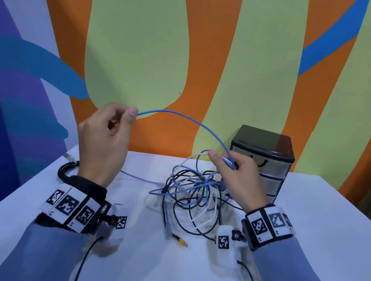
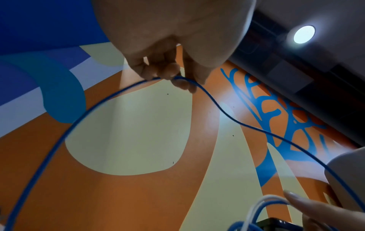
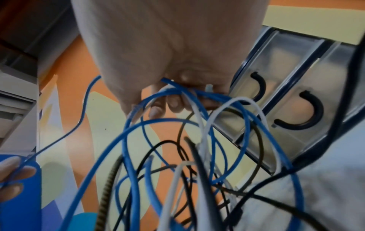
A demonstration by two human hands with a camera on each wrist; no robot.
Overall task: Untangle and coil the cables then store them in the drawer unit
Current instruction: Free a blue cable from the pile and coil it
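A blue cable (image 1: 182,116) arcs in the air between my two hands. My left hand (image 1: 122,116) pinches it high on the left; the pinch shows in the left wrist view (image 2: 173,78). My right hand (image 1: 226,161) grips a bunch of blue and white loops (image 3: 189,92) lifted from the tangle (image 1: 192,194) of blue, white and black cables on the white table (image 1: 309,223). The small drawer unit (image 1: 263,158), black-topped with clear drawers (image 3: 276,87), stands just behind my right hand, drawers closed.
A coiled black cable (image 1: 65,169) lies at the table's left edge behind my left wrist. A yellow-tipped plug (image 1: 181,241) rests in front of the tangle. The painted wall (image 1: 144,43) stands right behind the table.
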